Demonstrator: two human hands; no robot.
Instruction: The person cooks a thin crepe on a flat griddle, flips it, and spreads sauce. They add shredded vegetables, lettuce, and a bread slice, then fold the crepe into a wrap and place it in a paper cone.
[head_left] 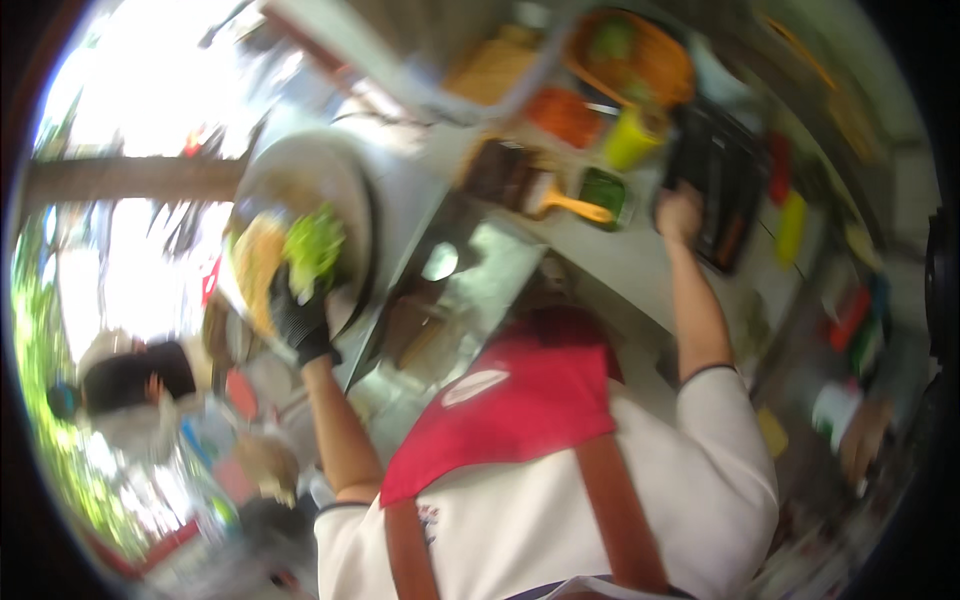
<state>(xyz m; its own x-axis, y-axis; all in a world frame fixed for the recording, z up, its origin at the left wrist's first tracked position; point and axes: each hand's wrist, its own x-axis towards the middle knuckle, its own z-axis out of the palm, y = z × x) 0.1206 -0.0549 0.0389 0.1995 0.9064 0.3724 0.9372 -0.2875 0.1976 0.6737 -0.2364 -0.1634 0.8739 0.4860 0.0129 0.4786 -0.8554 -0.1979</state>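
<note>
My left hand [299, 318], in a dark glove, reaches over a round griddle [352, 190]. Its fingers lie between a folded, yellowish flatbread [260, 262] and a bunch of green lettuce [315, 245], touching or nearly touching both. Motion blur hides whether they grip either one. Off to the right, my bare right hand [680, 212] is at the near left side of a black tray [715, 160]. The fingertips are smeared and partly hidden, so I cannot see what they hold.
Between my hands stand a dark sauce container [497, 170], a brush with a yellow handle [580, 207], a tub of chopped greens [603, 190], a tray of orange-red food [563, 116], a yellow-green bottle [633, 137] and an orange basket [650, 60]. Another person [135, 385] is at the far left.
</note>
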